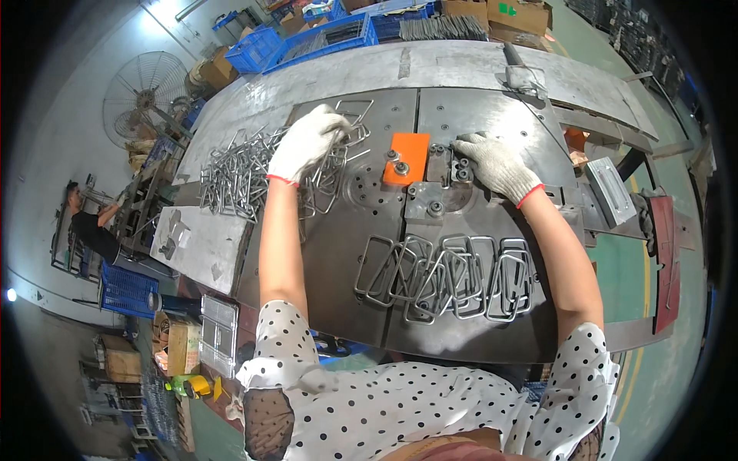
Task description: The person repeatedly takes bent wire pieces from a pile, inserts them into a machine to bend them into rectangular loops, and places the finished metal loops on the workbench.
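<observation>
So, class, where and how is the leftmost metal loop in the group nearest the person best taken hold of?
Probably pinch the loop's left long bar midway, coming from the left: that slim bar looks uncovered on its outer side, with bare tabletop beside it, while its right side crowds the other loops.

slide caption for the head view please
Left gloved hand at a heap of metal loops, right gloved hand beside a fixture with an orange plate.

From head height we look down in wide fisheye, near the bench point(330, 257), its far side at twelve o'clock.
</observation>
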### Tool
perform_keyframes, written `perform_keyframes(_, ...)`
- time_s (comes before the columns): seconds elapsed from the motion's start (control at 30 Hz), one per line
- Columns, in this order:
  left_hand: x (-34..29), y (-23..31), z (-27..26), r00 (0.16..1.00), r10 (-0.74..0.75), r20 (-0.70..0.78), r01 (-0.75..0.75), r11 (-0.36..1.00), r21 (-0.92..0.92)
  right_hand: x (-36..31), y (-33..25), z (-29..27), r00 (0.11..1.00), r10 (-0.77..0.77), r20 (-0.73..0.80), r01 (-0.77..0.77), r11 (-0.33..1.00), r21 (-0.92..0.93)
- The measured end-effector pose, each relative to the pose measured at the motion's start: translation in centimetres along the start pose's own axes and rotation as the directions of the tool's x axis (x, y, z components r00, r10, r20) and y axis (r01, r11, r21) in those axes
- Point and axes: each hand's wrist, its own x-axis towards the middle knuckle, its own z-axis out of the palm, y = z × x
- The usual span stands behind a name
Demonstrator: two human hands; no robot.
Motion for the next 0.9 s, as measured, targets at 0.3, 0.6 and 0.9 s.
perform_keyframes(0.3,-5.8,-0.4,-3.3,0.884,-0.275,0.378,0.306,0.952,-0.023,0.1,0.9,1.0,0.999,-0.021,-0.026,0.021,0.999,-0.026)
perform_keyframes(0.6,-5.7,0.2,1.7,0.999,-0.033,0.026,0.033,0.999,0.022,0.3,0.7,0.7,0.999,-0.03,-0.035,0.029,0.999,-0.028)
perform_keyframes(0.9,-2.2,-0.6,1.0,0.951,-0.307,-0.044,0.285,0.92,-0.269,0.1,1.2,1.5,0.997,-0.045,-0.057,0.042,0.998,-0.045)
